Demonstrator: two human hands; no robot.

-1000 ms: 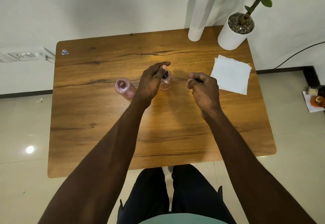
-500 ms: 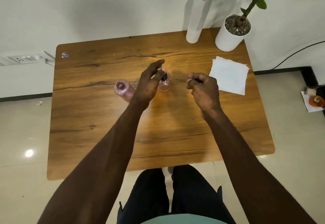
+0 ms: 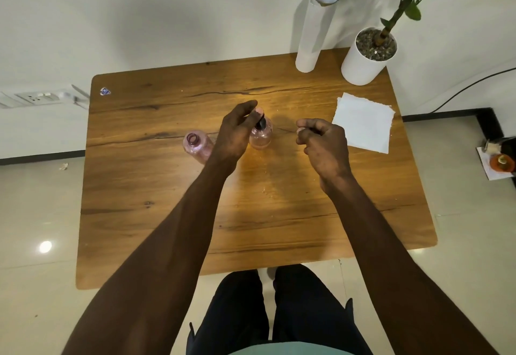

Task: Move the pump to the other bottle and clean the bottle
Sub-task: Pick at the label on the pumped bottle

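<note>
Two pink see-through bottles stand mid-table. The left bottle [image 3: 196, 144] has an open neck with no pump. The right bottle [image 3: 262, 137] carries a black pump [image 3: 261, 123] in its neck. My left hand [image 3: 236, 131] reaches over that bottle, fingertips on the pump's top. My right hand [image 3: 324, 139] hovers to the right of the bottle, fingers loosely curled, holding nothing that I can see. A white folded paper towel [image 3: 364, 123] lies flat to the right of my right hand.
A wooden table [image 3: 167, 215] stands against a white wall. At its back right stand a white paper roll [image 3: 315, 28] and a white potted plant [image 3: 367, 56]. A small sticker [image 3: 105, 91] sits at the back left corner. Small items lie on the floor at right [image 3: 499, 159].
Both hands stay nearly where they were. My left fingers remain on the pump top; my right hand has opened slightly and stays beside the bottle.
</note>
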